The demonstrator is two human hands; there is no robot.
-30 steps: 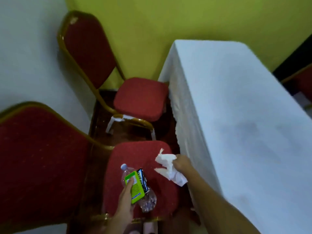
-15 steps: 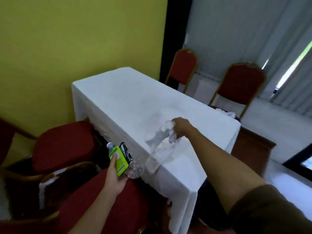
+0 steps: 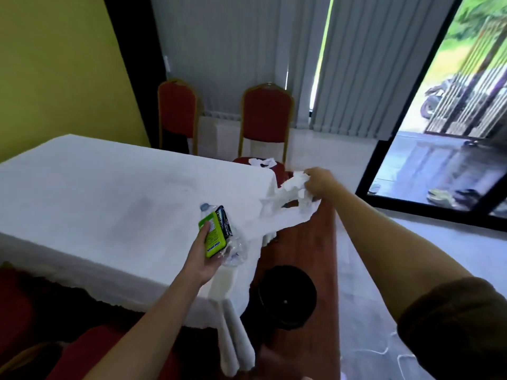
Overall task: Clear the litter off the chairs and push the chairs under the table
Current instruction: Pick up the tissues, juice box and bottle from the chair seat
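My left hand point(image 3: 201, 256) grips a green carton point(image 3: 215, 234) together with a crushed clear plastic bottle point(image 3: 233, 249), held over the near right part of the white-clothed table point(image 3: 96, 193). My right hand point(image 3: 319, 182) is stretched out past the table's right end, closed on crumpled white tissue paper point(image 3: 288, 198) that hangs below it. A red chair point(image 3: 267, 119) with a gold frame stands beyond the table's far corner, with white litter point(image 3: 262, 161) on its seat. A second red chair point(image 3: 177, 111) stands to its left by the wall.
A black round bin point(image 3: 285, 294) sits on the brown floor strip right of the table, below my hands. Red chair seats point(image 3: 16, 305) show at the bottom left. Grey blinds and a glass door fill the right and back.
The view has swung right from the near chair to the table's end. Both hands carried their litter rightwards: the tissue now hangs beyond the table edge, the carton and bottle above the tabletop.
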